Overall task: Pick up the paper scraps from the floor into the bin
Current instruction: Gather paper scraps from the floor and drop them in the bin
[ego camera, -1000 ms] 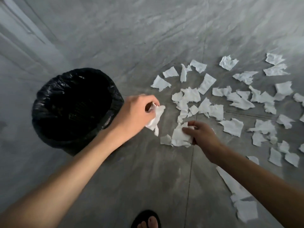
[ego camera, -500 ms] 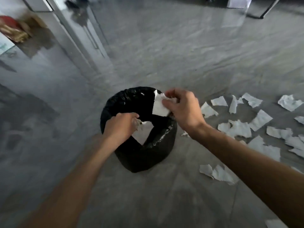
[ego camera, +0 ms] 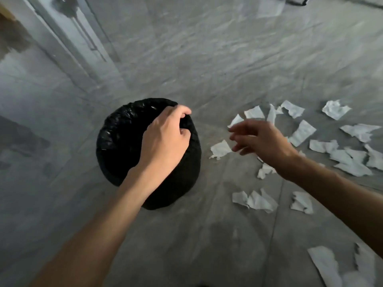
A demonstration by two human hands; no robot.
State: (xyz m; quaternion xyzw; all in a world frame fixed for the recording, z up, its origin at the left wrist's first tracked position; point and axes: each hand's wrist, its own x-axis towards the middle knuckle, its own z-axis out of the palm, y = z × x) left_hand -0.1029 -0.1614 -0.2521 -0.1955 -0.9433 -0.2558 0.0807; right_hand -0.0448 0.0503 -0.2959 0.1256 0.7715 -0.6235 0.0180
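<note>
The bin (ego camera: 116, 141), lined with a black bag, stands on the grey floor left of centre. My left hand (ego camera: 165, 137) hangs over its right rim with fingers loosely curled, and no paper shows in it. To the right of the bin my right hand (ego camera: 261, 141) is blurred, fingers spread and empty, above the floor. Several torn white paper scraps lie to the right: one (ego camera: 220, 149) beside the bin, a cluster (ego camera: 255, 200) nearer me, and more (ego camera: 302, 132) farther right. I cannot see into the bin.
A pale door frame (ego camera: 68, 38) runs along the upper left. A thin dark metal leg (ego camera: 298, 2) shows at the top right. Large scraps (ego camera: 323, 264) lie at the bottom right, by my right forearm. The floor is glossy grey tile.
Both hands carried scraps from the floor to the bin and let them go. My right hand has since swung right, away from the bin; the left stays over the rim.
</note>
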